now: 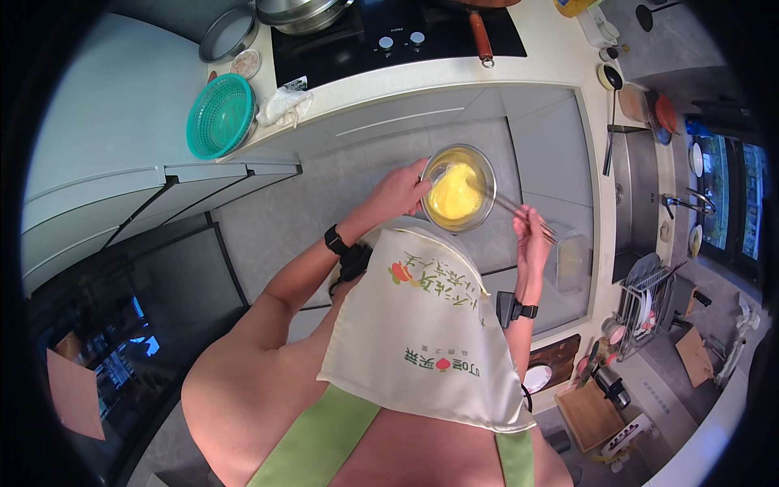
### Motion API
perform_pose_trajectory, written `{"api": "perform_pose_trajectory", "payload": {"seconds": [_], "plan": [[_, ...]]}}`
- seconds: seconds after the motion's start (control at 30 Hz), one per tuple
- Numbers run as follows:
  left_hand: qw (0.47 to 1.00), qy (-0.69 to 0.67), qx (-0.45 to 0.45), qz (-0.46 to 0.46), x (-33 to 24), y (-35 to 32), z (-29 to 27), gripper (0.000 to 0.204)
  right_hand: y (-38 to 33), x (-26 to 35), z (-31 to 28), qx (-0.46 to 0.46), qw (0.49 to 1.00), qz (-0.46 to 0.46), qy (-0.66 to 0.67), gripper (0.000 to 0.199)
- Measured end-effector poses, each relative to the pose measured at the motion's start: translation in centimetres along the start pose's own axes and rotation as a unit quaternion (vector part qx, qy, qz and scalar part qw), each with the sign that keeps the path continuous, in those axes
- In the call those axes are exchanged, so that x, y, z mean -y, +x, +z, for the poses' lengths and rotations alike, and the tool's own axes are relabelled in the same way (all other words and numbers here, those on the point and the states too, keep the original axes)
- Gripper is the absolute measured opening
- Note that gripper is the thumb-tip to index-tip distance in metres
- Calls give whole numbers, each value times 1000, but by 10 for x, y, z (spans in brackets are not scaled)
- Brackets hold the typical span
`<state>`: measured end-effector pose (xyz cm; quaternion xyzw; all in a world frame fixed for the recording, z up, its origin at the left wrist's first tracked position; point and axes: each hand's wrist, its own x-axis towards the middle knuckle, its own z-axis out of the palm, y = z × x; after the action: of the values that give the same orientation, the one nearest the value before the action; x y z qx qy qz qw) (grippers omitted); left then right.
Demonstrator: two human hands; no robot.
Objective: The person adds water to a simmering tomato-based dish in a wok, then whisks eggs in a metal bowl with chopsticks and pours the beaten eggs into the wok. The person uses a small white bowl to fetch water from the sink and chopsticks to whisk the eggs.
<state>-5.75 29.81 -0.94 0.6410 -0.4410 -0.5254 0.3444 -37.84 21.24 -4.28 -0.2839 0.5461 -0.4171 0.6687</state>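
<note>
The bowl (479, 215) is between the left hand (404, 189), pinching its rim, and the right hand (531, 231), pinching sticks (508, 203) that dip into its yellow stuff (450, 197). The white apron (406, 325) has green words (420, 357).

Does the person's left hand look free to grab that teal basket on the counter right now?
Probably not just yet: the left hand is gripping the metal bowl. It would likely need to let go first, though nothing visible seems to block the way to the teal basket.
</note>
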Motion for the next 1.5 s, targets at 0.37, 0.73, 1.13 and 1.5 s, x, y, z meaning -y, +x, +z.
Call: {"api": "perform_pose_trajectory", "payload": {"seconds": [0.37, 0.73, 1.13, 1.5], "plan": [[1000, 5, -4, 3, -1, -3, -1, 36, -3, -2, -2, -16, 1000, 2, 1, 27], [1000, 7, 4, -1, -2, -2, 0, 33, -6, 1, -3, 34, 996, 60, -62, 26], [1000, 4, 9, 2, -1, -1, 1, 35, -11, -3, -4, 28, 991, 82, -102, 25], [1000, 15, 16, 4, -2, 2, 2, 44, -9, -3, -7, 37, 996, 52, -62, 30]]}}
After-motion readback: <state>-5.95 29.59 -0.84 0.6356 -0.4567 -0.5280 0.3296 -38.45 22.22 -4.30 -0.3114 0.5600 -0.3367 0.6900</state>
